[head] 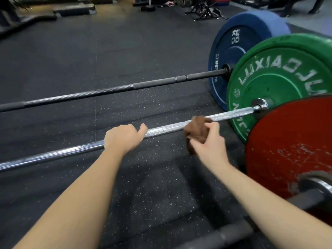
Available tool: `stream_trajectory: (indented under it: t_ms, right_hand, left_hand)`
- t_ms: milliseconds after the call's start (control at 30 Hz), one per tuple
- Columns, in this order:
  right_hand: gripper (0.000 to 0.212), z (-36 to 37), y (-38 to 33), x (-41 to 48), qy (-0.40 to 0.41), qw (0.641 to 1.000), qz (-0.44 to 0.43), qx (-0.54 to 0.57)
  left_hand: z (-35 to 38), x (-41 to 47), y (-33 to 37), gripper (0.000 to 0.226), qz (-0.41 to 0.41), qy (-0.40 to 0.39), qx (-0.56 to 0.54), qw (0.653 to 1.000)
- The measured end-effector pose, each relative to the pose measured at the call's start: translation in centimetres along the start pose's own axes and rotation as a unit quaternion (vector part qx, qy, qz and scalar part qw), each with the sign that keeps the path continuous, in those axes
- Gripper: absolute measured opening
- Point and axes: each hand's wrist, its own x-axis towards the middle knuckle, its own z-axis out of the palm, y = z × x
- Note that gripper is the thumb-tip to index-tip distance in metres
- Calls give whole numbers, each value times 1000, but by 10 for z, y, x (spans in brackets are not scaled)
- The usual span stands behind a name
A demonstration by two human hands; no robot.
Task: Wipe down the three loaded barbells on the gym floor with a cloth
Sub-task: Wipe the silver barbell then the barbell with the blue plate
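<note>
The person's left hand (124, 139) lay over the middle barbell (165, 128), a chrome shaft, with its fingers curled round the steel. To that hand's 3 o'clock, the right hand (206, 142) gripped a bunched brown cloth (196, 130) and held it against the same shaft; the hand was slightly blurred. The cloth sat on the bar between the left hand and the green plate (280, 81), which stood at 3 o'clock in the view. At 1 o'clock the blue plate (231, 51) capped the far barbell (107, 91), a black shaft running parallel beyond the chrome one. At 4 o'clock the scuffed red plate (287, 141) sat on the near barbell (233, 234), whose dark shaft crossed under the right forearm toward 6 o'clock. All three rested on the speckled rubber floor (125, 51).
</note>
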Motion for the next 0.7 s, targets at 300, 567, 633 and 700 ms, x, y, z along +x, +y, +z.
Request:
stream_trajectory:
  t_ms: [300,567,633,700]
  right_hand:
    - [52,-9,14,19,160,985,15,70]
    - [62,25,-11,-9,-43,998,-48,-25]
    - [61,43,-21,-20,-94,990,-83,-60]
    - [56,47,-25,-23,-86,988,-100,-79]
  left_hand:
    - [1,2,-4,64,19,-19,-1,1000]
    - [-5,-1,-4,68,6,-25,-2,1000]
    - [-6,-3,-6,72,10,-38,-12,999]
    - [-10,-5,-9,66,31,-54,-34,997]
